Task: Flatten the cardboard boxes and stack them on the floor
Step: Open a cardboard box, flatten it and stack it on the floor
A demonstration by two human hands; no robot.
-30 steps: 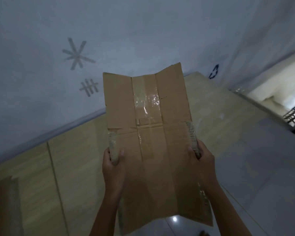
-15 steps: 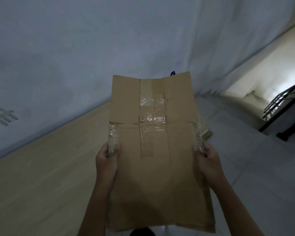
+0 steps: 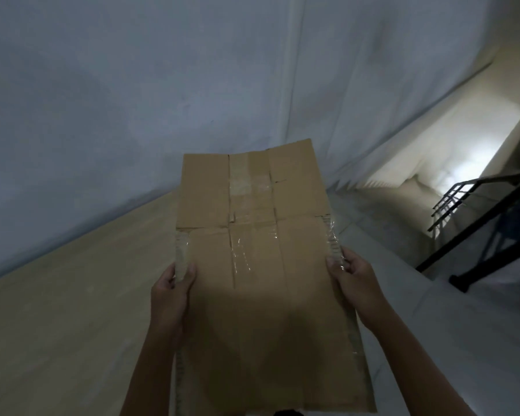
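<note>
A flattened brown cardboard box (image 3: 252, 295) with strips of clear tape down its middle and along its side edges is held up in front of me, tilted away at the top. My left hand (image 3: 170, 291) grips its left edge with the thumb on the front face. My right hand (image 3: 353, 277) grips the right edge at about the same height. The box's lower edge reaches the bottom of the view and hides the floor right below me.
A pale wooden surface (image 3: 72, 295) stretches left and ahead along a white wall (image 3: 192, 70). Grey floor tiles (image 3: 448, 340) lie to the right. A black stair railing (image 3: 478, 223) and a lit stairwell (image 3: 433, 163) are at the far right.
The view has swung to the right: the wall markings have left the frame and the stairwell and railing have come further in. Both hands keep the same grip on the flattened box.
</note>
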